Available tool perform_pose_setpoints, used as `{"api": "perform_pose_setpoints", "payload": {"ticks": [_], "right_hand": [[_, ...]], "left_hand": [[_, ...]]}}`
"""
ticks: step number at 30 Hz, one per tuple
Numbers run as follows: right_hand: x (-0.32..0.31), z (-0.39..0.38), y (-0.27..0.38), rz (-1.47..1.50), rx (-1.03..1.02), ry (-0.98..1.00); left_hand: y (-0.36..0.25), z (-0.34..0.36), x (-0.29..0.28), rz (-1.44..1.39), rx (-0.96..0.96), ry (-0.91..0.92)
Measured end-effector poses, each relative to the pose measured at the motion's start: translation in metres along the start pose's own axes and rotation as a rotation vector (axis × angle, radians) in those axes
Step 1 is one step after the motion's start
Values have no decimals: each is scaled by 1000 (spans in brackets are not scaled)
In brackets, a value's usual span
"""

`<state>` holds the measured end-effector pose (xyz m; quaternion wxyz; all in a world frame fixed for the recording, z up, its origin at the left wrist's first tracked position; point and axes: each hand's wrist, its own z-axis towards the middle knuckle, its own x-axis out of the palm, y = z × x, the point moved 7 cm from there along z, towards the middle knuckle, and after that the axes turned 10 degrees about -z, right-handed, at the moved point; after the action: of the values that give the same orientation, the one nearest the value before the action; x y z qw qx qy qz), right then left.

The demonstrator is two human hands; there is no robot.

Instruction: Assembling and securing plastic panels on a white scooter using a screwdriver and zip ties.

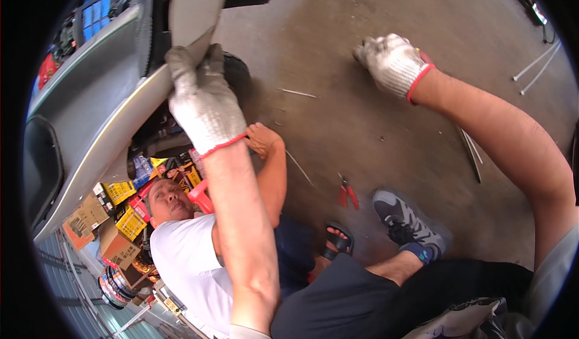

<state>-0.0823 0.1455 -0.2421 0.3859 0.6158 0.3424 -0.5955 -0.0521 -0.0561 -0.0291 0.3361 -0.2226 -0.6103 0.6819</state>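
Nearest of all, the wearer's left forearm [244, 230] runs up from the lower edge to the left hand [205, 101], which wears a white knit work glove with a red cuff. Its thumb and fingers are bent and closed over the tapered end of a grey plastic panel [196, 13], right where that end meets the tip of a long, curved silver body panel [99, 158]. Both panels fill the upper left, with a black rounded part [237, 76] showing just beyond the fingers.

Well apart to the right, over the concrete floor [319, 43], the right hand [391, 66], gloved alike, is curled into a fist. A red-and-yellow object [424, 56] peeks out near its cuff; the rest is hidden, so its kind cannot be told.

Red-handled pliers [345, 195] lie on the floor near the wearer's grey sneaker [407, 218]. Two thin white strips [537, 67] lie at the far right, and a slim dark rod [470, 156] rests below the right forearm [491, 113].

Beyond the left forearm, a co-worker in a white shirt [184, 257] is low beside the silver panel, one bare hand [265, 140] just by the wearer's left cuff. Stacked cartons [87, 218] stand behind.
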Motion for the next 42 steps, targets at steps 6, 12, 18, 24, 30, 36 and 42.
{"api": "perform_pose_setpoints", "payload": {"ticks": [6, 12, 18, 24, 30, 36, 42], "right_hand": [[27, 5, 17, -317, -95, -109], [40, 14, 17, -146, 25, -19], [23, 22, 25, -66, -65, 33], [-2, 32, 1, 616, 337, 79], [-61, 67, 20, 2155, 609, -154], [-116, 91, 34, 2367, 591, -216], [-125, 103, 31, 2167, 624, -94]], "left_hand": [[2, 7, -13, -32, -3, -10], [3, 3, -15, 49, -82, -24], [-1, 3, -7, 27, -13, 10], [0, 3, -10, -14, -38, -14], [-1, 3, -8, -27, -39, 18], [-3, 1, -9, -22, -42, -5], [-2, 2, -6, -21, -77, 44]]}}
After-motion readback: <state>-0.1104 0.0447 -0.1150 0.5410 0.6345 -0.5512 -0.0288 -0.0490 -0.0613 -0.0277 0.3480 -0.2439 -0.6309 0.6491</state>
